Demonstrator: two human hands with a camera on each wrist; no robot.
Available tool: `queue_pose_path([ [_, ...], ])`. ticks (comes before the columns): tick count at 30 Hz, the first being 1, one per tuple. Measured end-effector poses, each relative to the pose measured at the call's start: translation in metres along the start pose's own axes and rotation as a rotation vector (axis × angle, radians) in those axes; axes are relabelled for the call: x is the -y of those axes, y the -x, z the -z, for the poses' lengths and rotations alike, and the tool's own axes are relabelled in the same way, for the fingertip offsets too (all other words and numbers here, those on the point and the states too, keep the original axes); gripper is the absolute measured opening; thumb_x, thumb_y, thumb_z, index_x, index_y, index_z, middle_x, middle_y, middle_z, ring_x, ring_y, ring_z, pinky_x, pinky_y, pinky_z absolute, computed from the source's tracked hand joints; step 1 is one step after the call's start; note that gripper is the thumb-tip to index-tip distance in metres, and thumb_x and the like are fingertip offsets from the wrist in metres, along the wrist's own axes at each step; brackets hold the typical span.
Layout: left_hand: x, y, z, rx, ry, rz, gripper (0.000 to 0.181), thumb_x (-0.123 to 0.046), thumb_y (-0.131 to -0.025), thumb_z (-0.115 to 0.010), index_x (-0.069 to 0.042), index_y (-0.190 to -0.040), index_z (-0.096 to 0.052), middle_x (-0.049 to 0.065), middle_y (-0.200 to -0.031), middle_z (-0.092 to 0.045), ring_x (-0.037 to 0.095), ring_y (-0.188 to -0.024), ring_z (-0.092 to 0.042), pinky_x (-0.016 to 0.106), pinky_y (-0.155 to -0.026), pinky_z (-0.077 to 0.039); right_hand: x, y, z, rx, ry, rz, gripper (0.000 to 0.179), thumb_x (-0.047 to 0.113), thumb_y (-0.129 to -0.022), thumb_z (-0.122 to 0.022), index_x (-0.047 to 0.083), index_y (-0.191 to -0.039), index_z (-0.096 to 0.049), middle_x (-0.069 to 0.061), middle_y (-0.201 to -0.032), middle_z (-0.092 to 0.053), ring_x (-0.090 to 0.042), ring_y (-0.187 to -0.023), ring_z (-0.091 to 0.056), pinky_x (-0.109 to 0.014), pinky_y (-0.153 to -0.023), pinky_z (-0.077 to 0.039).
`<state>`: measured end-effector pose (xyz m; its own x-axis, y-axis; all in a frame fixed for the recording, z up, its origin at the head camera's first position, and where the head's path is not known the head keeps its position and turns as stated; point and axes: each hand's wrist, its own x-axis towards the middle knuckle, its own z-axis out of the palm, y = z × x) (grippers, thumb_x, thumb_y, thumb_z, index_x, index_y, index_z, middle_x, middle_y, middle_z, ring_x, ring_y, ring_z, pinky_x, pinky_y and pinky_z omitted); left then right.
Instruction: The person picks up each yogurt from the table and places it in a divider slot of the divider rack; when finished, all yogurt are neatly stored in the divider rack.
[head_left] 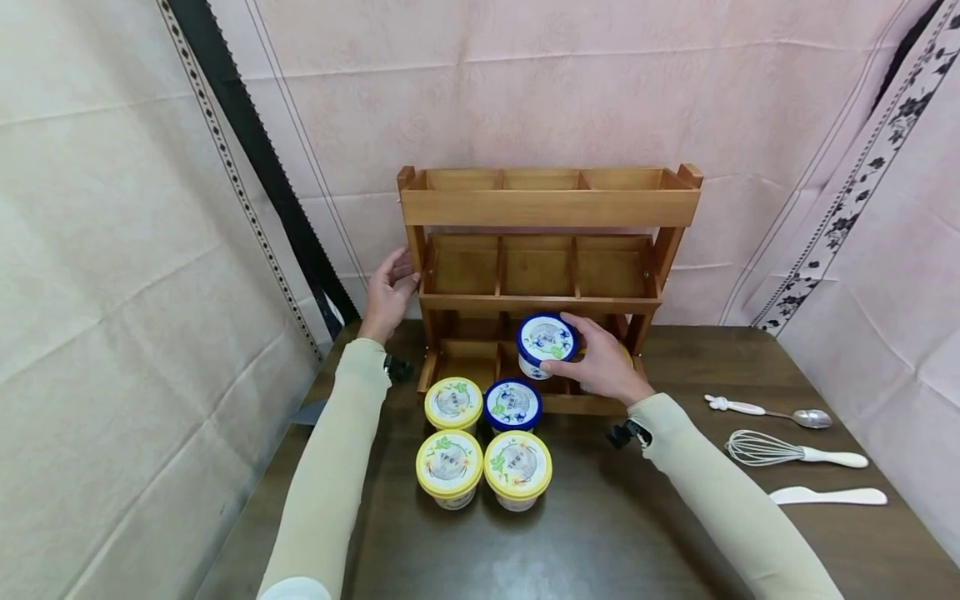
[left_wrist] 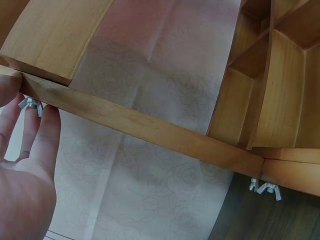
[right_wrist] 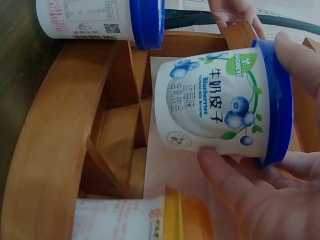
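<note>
My right hand (head_left: pixel 603 364) grips a white cup with a blue lid (head_left: pixel 547 337) in front of the rack's lower tier. Blueberries and Chinese writing are printed on this cup (right_wrist: pixel 220 100) in the right wrist view. At the rack's left side, my left hand (head_left: pixel 387 293) holds the upright post, thumb and fingers on either side of the wood (left_wrist: pixel 145 125). The wooden three-tier rack (head_left: pixel 551 208) has divided compartments. A yellow-lidded cup (right_wrist: pixel 187 215) sits in the lower right compartment, mostly hidden by my right hand in the head view.
Before the rack stand another blue-lidded cup (head_left: pixel 513 405) and yellow-lidded cups (head_left: pixel 453 402), (head_left: pixel 449 467), (head_left: pixel 517 467). On the right lie a spoon (head_left: pixel 768 412), a whisk (head_left: pixel 795 450) and a white knife (head_left: pixel 828 497). Wing nuts (left_wrist: pixel 270 190) stick out from the rack's side.
</note>
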<state>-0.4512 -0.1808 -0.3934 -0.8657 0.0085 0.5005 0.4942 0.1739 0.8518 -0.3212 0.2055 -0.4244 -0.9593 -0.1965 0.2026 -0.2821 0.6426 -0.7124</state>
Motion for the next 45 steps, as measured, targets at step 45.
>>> queue_pose_path([
  [45,0.002,0.001,0.000,0.006,0.005,-0.009,0.053,-0.009,-0.106,-0.063,-0.027,-0.155,-0.054,0.007,-0.148,-0.058,0.026,-0.133,-0.058,0.046,-0.113,-0.052,-0.025,-0.016,-0.053,0.153,0.054,-0.115,0.101,0.056,-0.096,-0.073,0.006,-0.168,-0.023,-0.023,-0.172,-0.029,-0.046,-0.157,-0.032,-0.064,-0.126,-0.029],
])
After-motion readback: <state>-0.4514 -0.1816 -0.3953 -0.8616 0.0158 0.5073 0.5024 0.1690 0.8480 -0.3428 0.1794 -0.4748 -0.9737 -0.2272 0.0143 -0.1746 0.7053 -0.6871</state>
